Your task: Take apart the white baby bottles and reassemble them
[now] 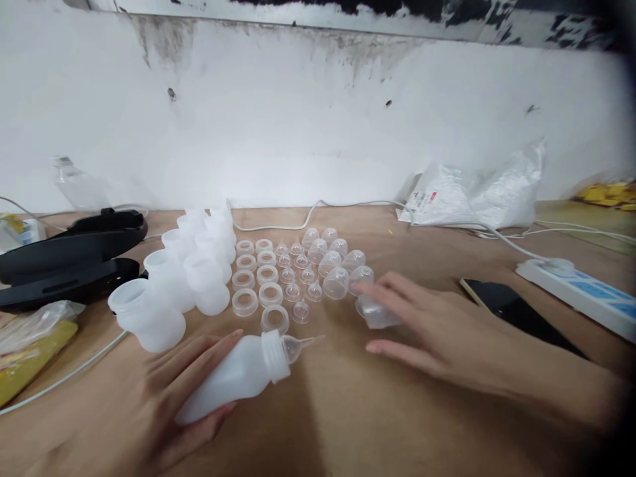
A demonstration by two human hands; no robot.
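A white squeeze-style feeding bottle (226, 379) lies tilted in my left hand (169, 391), fingers above and thumb below. On its neck sit a screw ring (275, 358) and a clear teat (292, 348), which points right. My right hand (427, 324) reaches over a clear dome cap (375, 311) with thumb and fingers apart; whether the fingertips touch it I cannot tell. Beyond it stand rows of clear dome caps (336, 283). Left of these are loose teats (301, 311), then screw rings (275, 319), then open white bottles (149, 317).
A phone (519, 311) and a power strip (581, 291) lie on the right. White plastic bags (477, 195) rest by the wall, with a cable (308, 218) along it. On the left are a black case (74, 248), a yellow packet (37, 351) and a clear bottle (77, 185).
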